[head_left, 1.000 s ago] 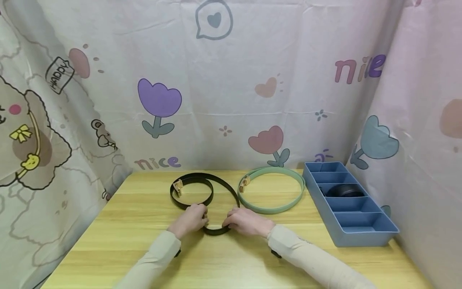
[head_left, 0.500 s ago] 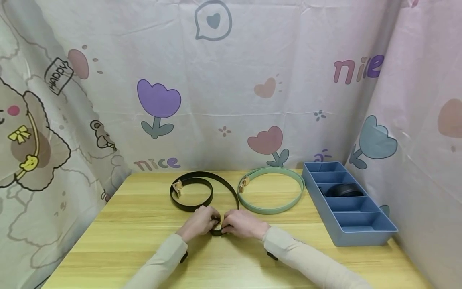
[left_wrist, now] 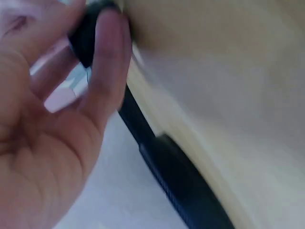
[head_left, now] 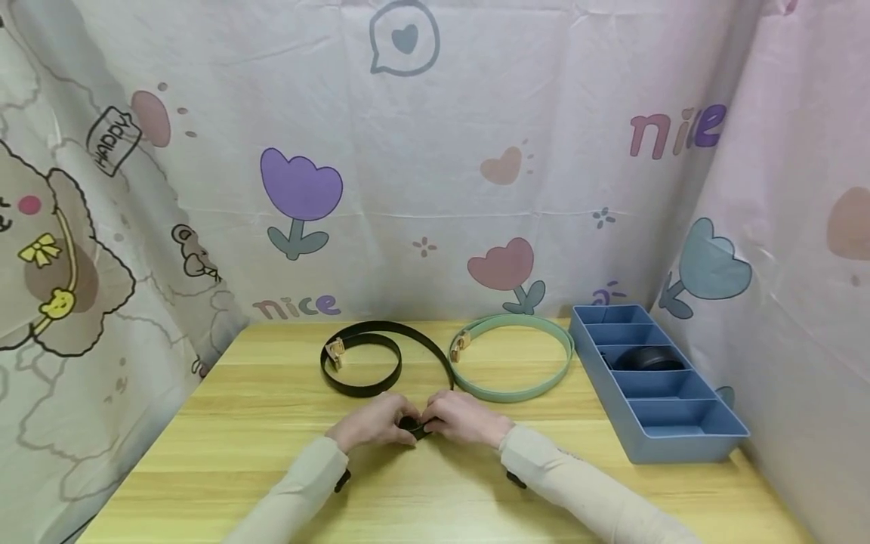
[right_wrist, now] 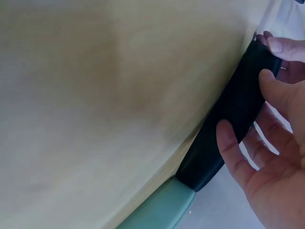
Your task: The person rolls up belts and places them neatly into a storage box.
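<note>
A thin, black, leather-look belt (head_left: pixel 362 391) lies on the pale yellow wood-grain table (head_left: pixel 421 499), one end wound into a small tight roll (head_left: pixel 411 428) between both hands. The left hand (head_left: pixel 374 423) pinches this roll between thumb and fingers, its grip closed to the roll's width, probably to stop the turns springing loose. The right hand (head_left: pixel 469 418) holds the adjoining strap, thumb and fingers parted only by the strap's thickness, which likely keeps it on edge and taut enough to wind evenly.

From the roll, the left grip sits at nine o'clock and the right at three, so the roll lies within the left fingers and just beside the right fingertips. The strap climbs past the right hand, arcs over at twelve, and ends in a loose coil whose gold-toned metal buckle (head_left: pixel 336 352) lies between ten and eleven.

Toward two o'clock stands a ring-shaped mint-green belt (head_left: pixel 506 396), seemingly set aside for working room. Just short of three is a blue-grey, five-compartment plastic tray (head_left: pixel 615 408); its middle compartment holds a coiled black belt (head_left: pixel 649 359).
</note>
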`<control>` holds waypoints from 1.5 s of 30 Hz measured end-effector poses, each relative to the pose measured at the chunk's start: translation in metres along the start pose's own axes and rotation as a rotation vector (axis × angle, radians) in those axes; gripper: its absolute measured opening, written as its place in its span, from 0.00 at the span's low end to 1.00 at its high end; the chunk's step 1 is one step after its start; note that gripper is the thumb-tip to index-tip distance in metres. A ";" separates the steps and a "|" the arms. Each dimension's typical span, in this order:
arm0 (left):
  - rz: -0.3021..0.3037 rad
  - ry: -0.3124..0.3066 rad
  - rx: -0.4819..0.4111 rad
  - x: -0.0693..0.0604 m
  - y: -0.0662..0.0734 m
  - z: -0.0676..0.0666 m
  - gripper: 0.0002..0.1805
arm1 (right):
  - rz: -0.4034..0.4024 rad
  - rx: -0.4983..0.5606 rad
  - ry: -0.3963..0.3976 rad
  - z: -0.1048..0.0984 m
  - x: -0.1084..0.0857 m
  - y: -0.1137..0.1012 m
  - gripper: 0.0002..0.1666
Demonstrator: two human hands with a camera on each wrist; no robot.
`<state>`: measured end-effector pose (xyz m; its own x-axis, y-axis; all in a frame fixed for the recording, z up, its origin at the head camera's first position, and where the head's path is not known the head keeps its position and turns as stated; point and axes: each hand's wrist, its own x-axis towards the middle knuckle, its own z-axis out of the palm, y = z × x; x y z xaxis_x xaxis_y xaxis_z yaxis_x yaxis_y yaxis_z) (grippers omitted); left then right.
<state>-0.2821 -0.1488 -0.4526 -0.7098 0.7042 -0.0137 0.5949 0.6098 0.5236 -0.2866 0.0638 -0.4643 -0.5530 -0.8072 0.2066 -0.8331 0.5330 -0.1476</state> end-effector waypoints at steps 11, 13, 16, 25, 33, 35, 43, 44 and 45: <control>-0.045 0.109 0.130 0.004 0.008 0.006 0.20 | -0.024 -0.082 -0.072 0.003 0.002 -0.001 0.06; -0.055 0.123 0.136 0.004 0.010 0.007 0.28 | -0.036 -0.091 -0.067 0.003 0.002 -0.001 0.05; -0.056 0.139 0.148 0.003 0.012 0.010 0.41 | -0.070 -0.094 -0.055 0.006 0.001 -0.001 0.07; 0.000 0.176 0.226 0.004 0.016 0.015 0.57 | -0.106 0.000 -0.002 0.009 0.000 0.003 0.09; -0.028 0.151 0.137 0.005 0.014 0.015 0.59 | -0.100 0.054 0.049 0.003 0.003 0.005 0.09; -0.033 0.150 0.116 0.006 0.013 0.014 0.55 | -0.141 0.000 0.041 0.002 0.003 0.005 0.09; -0.045 0.196 0.146 0.010 0.009 0.015 0.19 | -0.104 -0.191 0.064 0.001 0.004 -0.001 0.04; -0.048 0.212 0.161 0.011 0.009 0.016 0.15 | -0.094 -0.204 0.077 0.001 0.004 -0.002 0.05; -0.052 0.223 0.174 0.011 0.009 0.017 0.12 | -0.088 -0.219 0.092 0.002 0.004 -0.002 0.05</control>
<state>-0.2782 -0.1291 -0.4625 -0.7948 0.5850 0.1614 0.5980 0.7097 0.3724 -0.2872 0.0595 -0.4655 -0.4680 -0.8318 0.2983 -0.8549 0.5117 0.0857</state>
